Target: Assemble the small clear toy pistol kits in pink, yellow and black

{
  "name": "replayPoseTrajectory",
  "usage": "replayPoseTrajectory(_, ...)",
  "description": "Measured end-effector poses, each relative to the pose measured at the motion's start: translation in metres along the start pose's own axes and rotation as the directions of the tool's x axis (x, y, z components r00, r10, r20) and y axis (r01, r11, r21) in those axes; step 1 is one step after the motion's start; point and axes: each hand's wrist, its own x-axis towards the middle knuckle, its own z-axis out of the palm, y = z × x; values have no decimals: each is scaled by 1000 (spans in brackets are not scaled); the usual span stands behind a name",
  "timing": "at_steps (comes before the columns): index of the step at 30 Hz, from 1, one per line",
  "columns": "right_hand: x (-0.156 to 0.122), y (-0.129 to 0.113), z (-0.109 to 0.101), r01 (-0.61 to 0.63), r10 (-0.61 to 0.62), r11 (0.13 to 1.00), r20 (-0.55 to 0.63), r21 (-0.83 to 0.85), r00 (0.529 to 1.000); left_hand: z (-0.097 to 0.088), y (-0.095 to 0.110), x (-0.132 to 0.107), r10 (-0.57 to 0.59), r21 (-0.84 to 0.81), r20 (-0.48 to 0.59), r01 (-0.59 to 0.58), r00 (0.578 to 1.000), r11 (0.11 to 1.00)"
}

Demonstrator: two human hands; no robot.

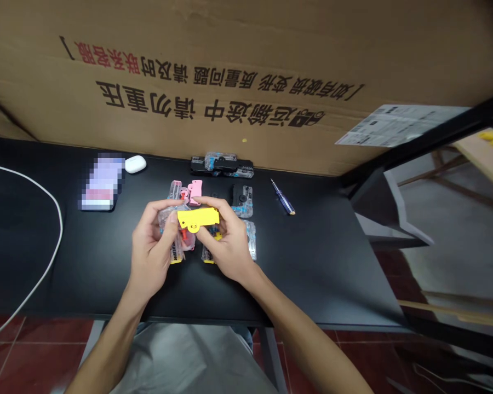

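Observation:
Both hands meet above the dark table over a group of small plastic parts. My right hand is closed around the right end of a flat yellow plastic piece with a small looped tab below. My left hand is closed on a clear plastic shell, its thumb at the yellow piece's left end. Whether the two parts are joined I cannot tell. Just beyond the fingers lies a pink plastic piece. Below the hands are transparent parts with yellow ends, partly covered by the fingers.
Black-and-clear plastic units are stacked at the back, with another nearer. A screwdriver lies to the right. At left are a phone, a white case and a white cable. A cardboard wall bounds the table's back.

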Motion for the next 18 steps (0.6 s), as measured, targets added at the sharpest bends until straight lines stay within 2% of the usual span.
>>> replayPoseTrajectory(3,1,3,2,-87,87,988,8,131,996,0,-1,-1,22,25,11,-23,1000,999)
replayPoseTrajectory(7,2,2,5,-130,131,964,9,233,991,-2,-3,-2,60,78,22,-62,998,995)
replayPoseTrajectory(18,-2,5,6,-132,137,973,-12,187,991,-4,-7,-6,69,136,21,-71,997,988)
